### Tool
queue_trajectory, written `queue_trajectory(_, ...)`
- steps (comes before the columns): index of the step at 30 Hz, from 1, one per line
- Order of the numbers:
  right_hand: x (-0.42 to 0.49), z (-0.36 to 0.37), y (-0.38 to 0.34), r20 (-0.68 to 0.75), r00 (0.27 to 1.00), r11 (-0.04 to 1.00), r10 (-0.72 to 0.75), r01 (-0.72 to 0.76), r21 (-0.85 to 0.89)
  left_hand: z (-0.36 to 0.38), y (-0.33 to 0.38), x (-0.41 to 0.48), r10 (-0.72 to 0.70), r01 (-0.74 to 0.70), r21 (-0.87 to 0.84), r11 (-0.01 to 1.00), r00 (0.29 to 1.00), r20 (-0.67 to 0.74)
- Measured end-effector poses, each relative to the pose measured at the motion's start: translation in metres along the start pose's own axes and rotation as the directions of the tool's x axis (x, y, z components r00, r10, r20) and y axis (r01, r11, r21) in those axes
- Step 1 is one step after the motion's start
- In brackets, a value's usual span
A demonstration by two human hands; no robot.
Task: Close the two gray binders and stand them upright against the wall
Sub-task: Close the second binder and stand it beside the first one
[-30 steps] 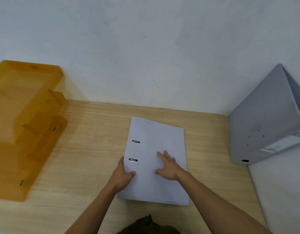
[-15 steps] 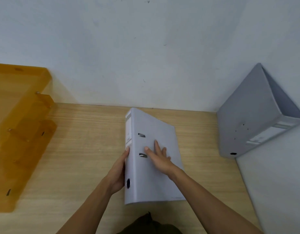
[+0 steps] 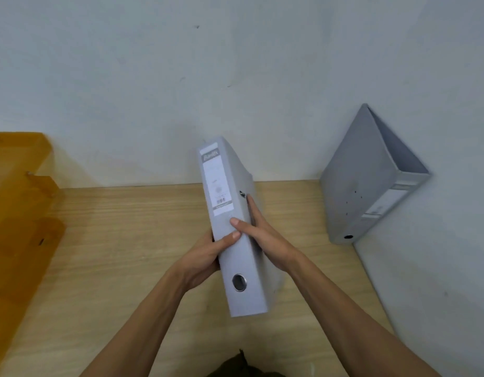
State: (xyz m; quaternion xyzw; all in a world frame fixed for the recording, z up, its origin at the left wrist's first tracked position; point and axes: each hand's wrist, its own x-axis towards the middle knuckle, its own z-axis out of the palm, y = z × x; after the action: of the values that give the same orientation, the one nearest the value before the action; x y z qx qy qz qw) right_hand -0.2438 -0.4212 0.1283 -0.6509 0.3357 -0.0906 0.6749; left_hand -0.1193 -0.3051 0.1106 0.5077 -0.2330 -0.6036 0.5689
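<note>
I hold a closed gray binder (image 3: 230,191) above the middle of the wooden desk (image 3: 121,240), spine up, showing its label and finger hole. My left hand (image 3: 208,257) grips its left cover with the thumb over the spine. My right hand (image 3: 265,235) presses flat on the right cover, thumb on the spine. A second gray binder (image 3: 363,180) stands closed in the right corner, leaning against the wall (image 3: 235,77).
An amber plastic tray stack (image 3: 20,208) fills the desk's left side. A white side wall (image 3: 439,268) bounds the desk on the right. Bare desk lies between the held binder and the leaning one.
The binder lay flat on the desk under both hands. I tipped it onto its edge and lifted it, so its spine now faces up between my hands.
</note>
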Motion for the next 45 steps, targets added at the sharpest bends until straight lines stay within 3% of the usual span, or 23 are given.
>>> queue_trajectory(6, -0.026, -0.040, -0.018, -0.056, 0.982, 0.983, -0.182, 0.179, -0.046, 0.030, -0.002, 0.016, 0.136, -0.143, 0.273, 0.951, 0.990, 0.045)
queue_trajectory(15, -0.078, -0.086, 0.030, -0.184, 0.971, 0.986, -0.154, 0.140, -0.087, 0.076, -0.041, 0.043, 0.134, -0.161, 0.467, 0.869, 0.987, 0.091)
queue_trajectory(27, -0.110, -0.139, 0.072, -0.362, 0.931, 0.998, -0.048, 0.031, -0.052, 0.146, -0.054, 0.074, 0.034, -0.140, 0.576, 0.806, 0.981, 0.191)
queue_trajectory(40, -0.109, -0.186, 0.079, -0.431, 0.900, 0.994, -0.067, 0.022, -0.108, 0.193, -0.051, 0.104, 0.017, -0.118, 0.575, 0.809, 0.984, 0.179)
queue_trajectory(45, -0.103, -0.196, 0.087, -0.481, 0.876, 1.000, -0.022, 0.015, -0.019, 0.200, -0.049, 0.119, -0.002, -0.075, 0.596, 0.800, 0.992, 0.127)
